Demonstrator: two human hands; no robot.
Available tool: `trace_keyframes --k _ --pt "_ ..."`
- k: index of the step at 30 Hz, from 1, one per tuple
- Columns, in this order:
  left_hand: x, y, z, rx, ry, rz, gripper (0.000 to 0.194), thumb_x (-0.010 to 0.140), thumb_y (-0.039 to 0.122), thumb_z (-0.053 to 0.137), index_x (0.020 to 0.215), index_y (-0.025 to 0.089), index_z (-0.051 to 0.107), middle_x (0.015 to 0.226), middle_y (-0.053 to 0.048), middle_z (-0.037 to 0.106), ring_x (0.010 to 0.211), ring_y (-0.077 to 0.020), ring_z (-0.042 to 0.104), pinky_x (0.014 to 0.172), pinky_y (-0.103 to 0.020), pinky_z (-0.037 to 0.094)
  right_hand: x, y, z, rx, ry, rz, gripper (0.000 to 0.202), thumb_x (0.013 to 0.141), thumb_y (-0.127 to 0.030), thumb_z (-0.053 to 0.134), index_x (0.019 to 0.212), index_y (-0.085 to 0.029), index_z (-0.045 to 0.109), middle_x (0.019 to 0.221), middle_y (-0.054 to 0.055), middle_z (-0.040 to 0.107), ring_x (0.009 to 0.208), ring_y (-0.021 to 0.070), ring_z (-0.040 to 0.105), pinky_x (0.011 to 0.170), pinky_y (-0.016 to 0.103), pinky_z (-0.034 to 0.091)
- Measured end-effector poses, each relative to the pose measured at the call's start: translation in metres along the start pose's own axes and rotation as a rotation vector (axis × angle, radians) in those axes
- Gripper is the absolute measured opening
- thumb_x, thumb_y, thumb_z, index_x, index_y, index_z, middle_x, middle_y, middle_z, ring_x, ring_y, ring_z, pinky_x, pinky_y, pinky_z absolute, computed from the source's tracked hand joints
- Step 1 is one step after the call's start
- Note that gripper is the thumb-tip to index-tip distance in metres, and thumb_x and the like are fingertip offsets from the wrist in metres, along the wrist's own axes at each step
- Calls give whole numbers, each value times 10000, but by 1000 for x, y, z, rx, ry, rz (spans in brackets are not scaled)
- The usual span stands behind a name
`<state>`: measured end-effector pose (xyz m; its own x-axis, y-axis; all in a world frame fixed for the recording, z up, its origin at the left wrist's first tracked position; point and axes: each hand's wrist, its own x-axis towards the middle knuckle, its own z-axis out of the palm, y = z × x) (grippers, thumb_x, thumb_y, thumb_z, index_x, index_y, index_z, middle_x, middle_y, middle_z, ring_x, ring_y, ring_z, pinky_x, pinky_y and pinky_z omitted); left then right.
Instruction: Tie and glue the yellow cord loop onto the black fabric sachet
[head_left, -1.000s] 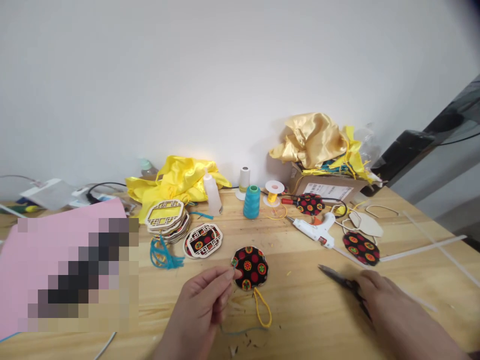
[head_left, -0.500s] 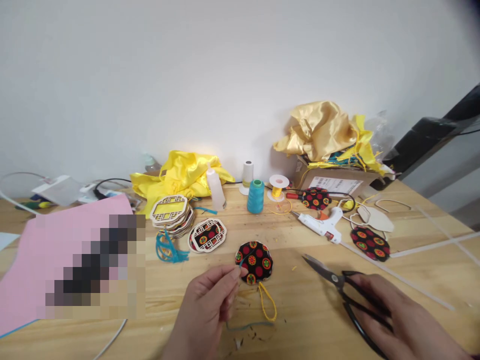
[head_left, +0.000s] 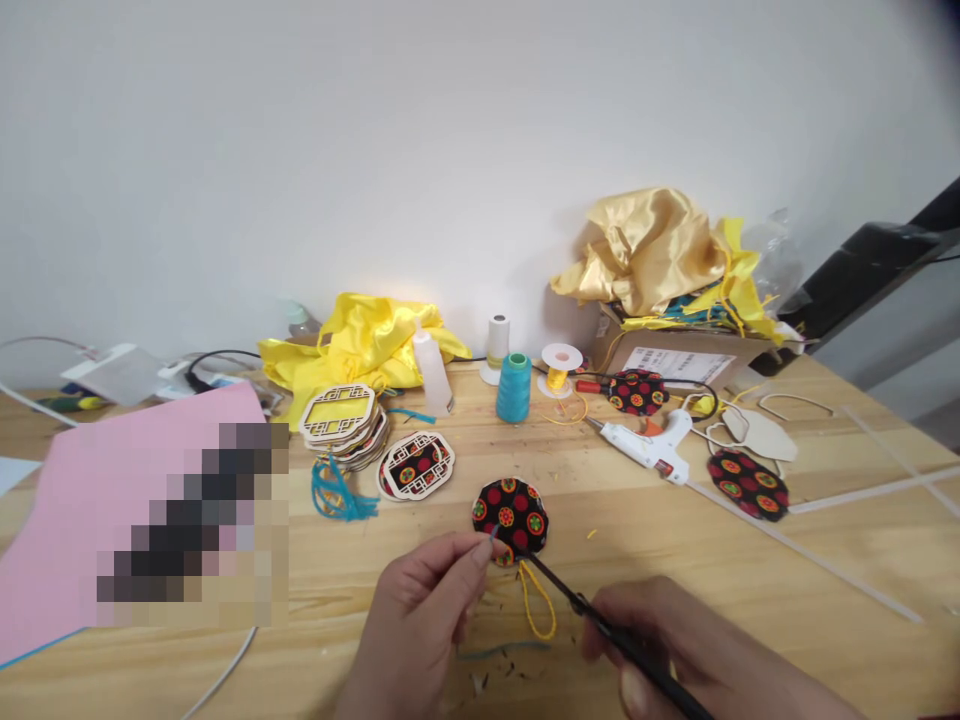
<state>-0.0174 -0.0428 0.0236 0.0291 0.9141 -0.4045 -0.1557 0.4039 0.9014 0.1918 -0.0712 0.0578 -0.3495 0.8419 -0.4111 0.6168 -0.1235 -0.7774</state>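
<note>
The round patterned disc point(head_left: 511, 505) lies on the wooden tabletop point(head_left: 637, 530), a yellow cord loop point(head_left: 553, 615) at its near edge. Left hand point(head_left: 427, 600): thumb and finger pinched together on a teal thread point(head_left: 494, 533) over the disc. Right hand point(head_left: 675, 630): fingers curled round black scissors point(head_left: 611, 628), tips overlapping the disc's lower edge. Wood separates the disc from one glue gun point(head_left: 641, 445). Three spools stand behind: white point(head_left: 498, 345), teal point(head_left: 514, 392), yellow point(head_left: 557, 380).

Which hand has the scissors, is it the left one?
No, the scissors are in the right hand, while the left hand is at the edge of the patterned patch.
</note>
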Motion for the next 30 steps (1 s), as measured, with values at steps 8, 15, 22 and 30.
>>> trace_keyframes --k 8,15,22,30 --pt "-4 6 6 157 -48 -16 254 680 394 652 726 155 723 450 64 351 449 -69 259 423 -189 199 20 4 -1 96 -129 -53 320 809 -453 495 708 -152 531 621 -43 392 559 78 315 477 200 229" --pt "-5 9 9 100 -74 -19 177 691 337 654 680 178 731 434 66 367 438 -65 268 413 -162 247 31 6 1 131 -184 -65 329 815 -447 487 655 -169 413 628 -49 281 581 84 245 502 216 200" --pt "-5 8 10 74 -69 -39 164 663 328 677 677 176 734 427 66 380 428 -60 273 404 -156 259 31 5 1 215 -211 -32 178 778 -266 489 645 -170 422 625 -50 275 582 82 247 499 213 200" --pt "-4 8 11 48 -58 -47 180 645 339 693 656 162 724 423 64 382 425 -59 267 406 -169 235 33 3 1 204 -143 -28 131 729 -234 522 629 -150 537 579 -57 340 555 76 273 479 206 208"
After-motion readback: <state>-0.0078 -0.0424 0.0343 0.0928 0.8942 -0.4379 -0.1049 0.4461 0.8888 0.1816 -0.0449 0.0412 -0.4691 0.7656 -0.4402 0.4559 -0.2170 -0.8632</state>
